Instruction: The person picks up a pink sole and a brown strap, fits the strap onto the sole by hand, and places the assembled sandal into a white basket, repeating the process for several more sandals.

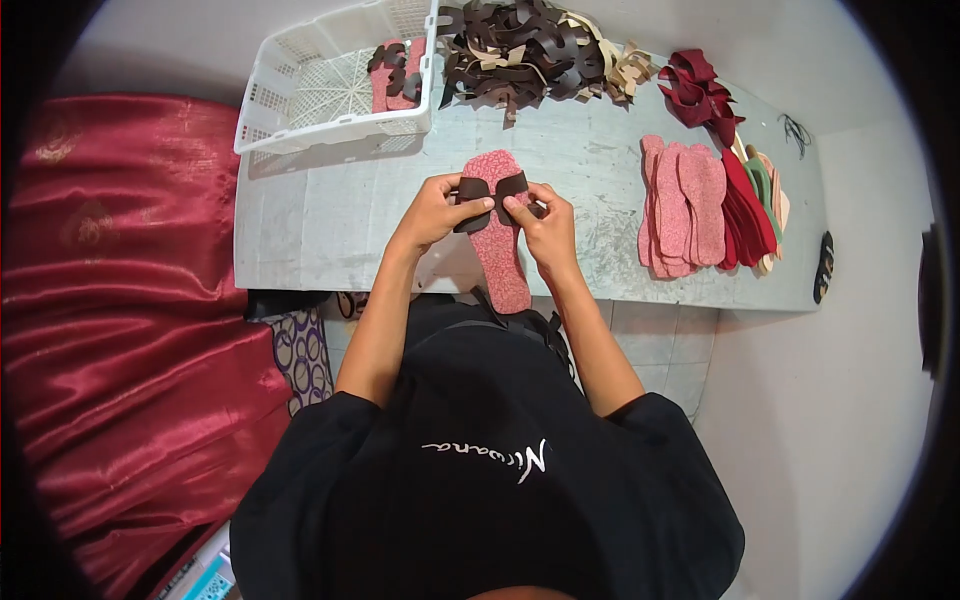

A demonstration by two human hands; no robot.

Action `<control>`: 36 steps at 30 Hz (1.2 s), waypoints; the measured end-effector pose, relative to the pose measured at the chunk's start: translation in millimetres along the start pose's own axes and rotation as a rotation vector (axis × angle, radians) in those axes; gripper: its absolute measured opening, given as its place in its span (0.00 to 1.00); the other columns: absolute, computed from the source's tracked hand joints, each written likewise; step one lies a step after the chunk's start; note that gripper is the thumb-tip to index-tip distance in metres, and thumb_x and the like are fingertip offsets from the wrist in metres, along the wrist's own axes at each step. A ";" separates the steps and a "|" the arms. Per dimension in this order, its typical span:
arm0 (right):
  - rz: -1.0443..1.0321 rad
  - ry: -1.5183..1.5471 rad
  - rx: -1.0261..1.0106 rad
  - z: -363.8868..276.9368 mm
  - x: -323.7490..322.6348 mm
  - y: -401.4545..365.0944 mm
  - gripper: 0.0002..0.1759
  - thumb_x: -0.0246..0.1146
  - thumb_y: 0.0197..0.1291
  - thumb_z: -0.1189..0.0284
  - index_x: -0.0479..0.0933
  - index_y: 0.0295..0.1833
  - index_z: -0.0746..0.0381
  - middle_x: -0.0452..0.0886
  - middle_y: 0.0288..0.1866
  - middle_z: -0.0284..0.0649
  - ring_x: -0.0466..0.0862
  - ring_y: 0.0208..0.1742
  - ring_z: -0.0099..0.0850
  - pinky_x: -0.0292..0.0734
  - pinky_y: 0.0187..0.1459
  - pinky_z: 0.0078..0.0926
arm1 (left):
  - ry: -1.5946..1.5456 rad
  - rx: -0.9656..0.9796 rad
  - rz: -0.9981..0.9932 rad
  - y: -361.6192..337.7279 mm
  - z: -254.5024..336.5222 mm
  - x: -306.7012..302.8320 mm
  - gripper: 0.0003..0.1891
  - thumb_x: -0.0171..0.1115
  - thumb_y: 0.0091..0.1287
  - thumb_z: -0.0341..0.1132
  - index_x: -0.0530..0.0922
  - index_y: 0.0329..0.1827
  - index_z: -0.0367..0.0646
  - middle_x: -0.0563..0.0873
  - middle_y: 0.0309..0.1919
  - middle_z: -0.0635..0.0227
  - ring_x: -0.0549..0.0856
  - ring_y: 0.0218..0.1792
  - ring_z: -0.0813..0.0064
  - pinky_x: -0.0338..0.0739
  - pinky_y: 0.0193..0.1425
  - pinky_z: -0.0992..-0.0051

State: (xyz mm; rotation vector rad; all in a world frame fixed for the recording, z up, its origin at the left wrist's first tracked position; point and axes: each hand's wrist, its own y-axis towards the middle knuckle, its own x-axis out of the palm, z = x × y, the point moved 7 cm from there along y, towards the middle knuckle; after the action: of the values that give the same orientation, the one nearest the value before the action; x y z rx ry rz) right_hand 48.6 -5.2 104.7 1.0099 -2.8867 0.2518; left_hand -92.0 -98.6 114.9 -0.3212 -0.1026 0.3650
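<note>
Between my hands is a pink patterned sandal sole (497, 258), its wide end pointing away from me and its narrow end near the table's front edge. A dark brown strap (507, 190) lies across the upper part of the sole. My left hand (440, 212) grips the strap's left side, thumb on top, fingers curled beneath. My right hand (545, 222) pinches the strap's right side, its thumb near the middle. What the fingers touch underneath is hidden.
A white plastic basket (340, 135) holding strapped pink sandals (395, 80) stands back left. Brown and beige straps (520, 55) are heaped behind, dark red straps (695, 90) back right. Pink soles (685, 205) and red soles (745, 215) lie on the right of the grey table (330, 225).
</note>
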 end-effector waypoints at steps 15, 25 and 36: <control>-0.352 0.602 0.248 -17.8 123.9 13.3 0.27 0.54 0.75 0.60 0.69 0.71 0.67 0.80 0.62 0.40 0.78 0.61 0.30 0.71 0.66 0.37 | -0.659 0.015 0.089 -8.5 -19.2 -108.3 0.16 0.68 0.69 0.32 0.79 0.57 0.37 0.88 0.45 0.67 0.88 0.40 0.79 0.84 0.44 0.80; -0.404 0.666 0.288 -7.8 188.5 33.3 0.25 0.58 0.71 0.69 0.71 0.69 0.68 0.81 0.59 0.40 0.79 0.59 0.30 0.71 0.66 0.35 | -0.653 0.078 0.082 -14.7 -7.5 -171.1 0.14 0.70 0.66 0.32 0.80 0.53 0.41 0.87 0.41 0.72 0.86 0.38 0.83 0.81 0.39 0.80; -0.329 0.321 0.350 -2.8 231.8 66.1 0.18 0.53 0.72 0.75 0.76 0.65 0.65 0.84 0.50 0.33 0.81 0.47 0.18 0.73 0.55 0.23 | -0.548 0.091 0.114 -14.1 -10.4 -229.4 0.20 0.67 0.67 0.25 0.74 0.61 0.38 0.85 0.50 0.65 0.86 0.50 0.74 0.81 0.58 0.71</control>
State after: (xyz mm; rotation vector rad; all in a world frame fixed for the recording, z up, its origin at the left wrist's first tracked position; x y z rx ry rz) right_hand -173.7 -95.8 127.2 1.3316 -2.3920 0.8288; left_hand -299.0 -198.2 100.3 -0.1296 -0.6053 0.5627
